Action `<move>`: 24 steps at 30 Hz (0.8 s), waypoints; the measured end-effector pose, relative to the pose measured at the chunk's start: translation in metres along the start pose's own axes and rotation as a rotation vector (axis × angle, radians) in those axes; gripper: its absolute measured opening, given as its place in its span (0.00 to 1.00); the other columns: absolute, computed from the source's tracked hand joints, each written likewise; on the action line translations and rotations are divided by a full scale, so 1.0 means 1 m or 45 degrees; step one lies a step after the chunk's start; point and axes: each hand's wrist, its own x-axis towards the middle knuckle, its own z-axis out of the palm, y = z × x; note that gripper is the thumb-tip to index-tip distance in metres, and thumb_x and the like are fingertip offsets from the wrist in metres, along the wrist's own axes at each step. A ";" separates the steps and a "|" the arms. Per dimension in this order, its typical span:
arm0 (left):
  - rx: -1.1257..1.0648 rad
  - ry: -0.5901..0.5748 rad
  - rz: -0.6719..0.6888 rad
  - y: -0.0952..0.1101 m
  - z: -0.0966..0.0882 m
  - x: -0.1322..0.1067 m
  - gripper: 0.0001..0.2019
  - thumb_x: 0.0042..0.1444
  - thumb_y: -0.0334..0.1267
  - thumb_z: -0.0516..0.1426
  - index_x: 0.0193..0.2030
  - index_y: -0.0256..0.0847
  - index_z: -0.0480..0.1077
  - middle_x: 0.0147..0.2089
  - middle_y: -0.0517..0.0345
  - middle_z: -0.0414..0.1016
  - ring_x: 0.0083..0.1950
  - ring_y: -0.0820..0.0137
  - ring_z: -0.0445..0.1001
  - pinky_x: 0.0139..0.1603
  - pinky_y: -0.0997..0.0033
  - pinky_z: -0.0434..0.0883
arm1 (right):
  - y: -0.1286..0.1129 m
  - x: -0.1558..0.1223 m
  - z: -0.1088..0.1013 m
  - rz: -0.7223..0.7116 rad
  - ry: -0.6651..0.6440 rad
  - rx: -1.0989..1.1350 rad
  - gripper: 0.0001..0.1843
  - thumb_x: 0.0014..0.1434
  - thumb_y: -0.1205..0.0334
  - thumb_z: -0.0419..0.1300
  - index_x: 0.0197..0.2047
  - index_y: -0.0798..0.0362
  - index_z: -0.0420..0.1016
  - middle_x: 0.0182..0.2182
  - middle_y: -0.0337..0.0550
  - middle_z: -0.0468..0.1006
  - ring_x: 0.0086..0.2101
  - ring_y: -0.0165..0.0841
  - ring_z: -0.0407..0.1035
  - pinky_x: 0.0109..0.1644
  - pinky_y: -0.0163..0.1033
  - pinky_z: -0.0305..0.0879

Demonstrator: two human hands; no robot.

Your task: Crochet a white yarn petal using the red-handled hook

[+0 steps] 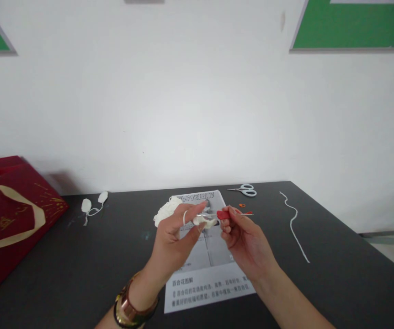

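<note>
My left hand (pixel 178 235) pinches a small white crocheted piece (pixel 209 223) between thumb and fingers, with white yarn looped round a finger. In my right hand (pixel 243 235) is a crochet hook (pixel 223 214) with a red grip, its metal shaft pointing left to the white piece. Whether the hook's tip sits inside a stitch is too small to tell. Behind my left hand lies a ball of white yarn (pixel 167 209). Under both hands a printed sheet (pixel 214 292) with a flower picture and Chinese text rests on the black table.
Scissors (pixel 248 191) with pale handles lie behind the sheet, near an orange stitch marker (pixel 242 205). A white yarn strand (pixel 293 219) stretches along the right. Two white petal-like pieces (pixel 94 204) joined by yarn lie left, beside a dark red gift bag (pixel 15 219). A white wall stands behind the table.
</note>
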 end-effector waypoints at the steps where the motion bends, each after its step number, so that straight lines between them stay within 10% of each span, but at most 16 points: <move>1: -0.014 0.044 -0.030 -0.003 0.003 -0.001 0.19 0.52 0.29 0.61 0.49 0.54 0.74 0.44 0.60 0.75 0.47 0.69 0.70 0.52 0.69 0.63 | 0.001 0.000 0.000 -0.014 0.005 0.002 0.10 0.44 0.66 0.70 0.32 0.60 0.78 0.21 0.40 0.79 0.18 0.23 0.69 0.24 0.26 0.73; 5: -0.242 0.080 -0.212 -0.008 0.004 -0.001 0.19 0.51 0.31 0.62 0.49 0.53 0.74 0.42 0.60 0.74 0.46 0.69 0.69 0.52 0.68 0.62 | 0.004 0.002 0.000 -0.080 -0.012 -0.035 0.08 0.48 0.66 0.68 0.32 0.61 0.78 0.22 0.42 0.80 0.19 0.24 0.70 0.25 0.28 0.74; 11: -0.709 -0.411 -0.551 -0.002 -0.025 0.010 0.15 0.44 0.42 0.64 0.41 0.44 0.78 0.41 0.53 0.74 0.39 0.66 0.70 0.44 0.65 0.66 | 0.002 0.005 -0.003 -0.047 -0.037 -0.046 0.06 0.48 0.66 0.67 0.28 0.61 0.78 0.18 0.40 0.78 0.16 0.23 0.68 0.21 0.27 0.70; 20: -0.163 -0.861 -0.743 -0.014 -0.052 0.022 0.08 0.43 0.37 0.66 0.26 0.33 0.76 0.23 0.58 0.70 0.26 0.72 0.64 0.29 0.72 0.60 | 0.002 0.014 -0.013 0.206 -0.120 0.020 0.04 0.45 0.68 0.65 0.24 0.62 0.76 0.13 0.38 0.74 0.14 0.22 0.65 0.17 0.23 0.63; 24: 0.033 -0.823 -0.651 -0.013 -0.055 0.027 0.06 0.44 0.35 0.65 0.26 0.35 0.76 0.26 0.61 0.70 0.30 0.73 0.63 0.32 0.73 0.59 | 0.001 0.015 -0.015 0.228 -0.132 0.026 0.05 0.44 0.69 0.66 0.24 0.63 0.76 0.13 0.38 0.73 0.13 0.21 0.63 0.15 0.23 0.61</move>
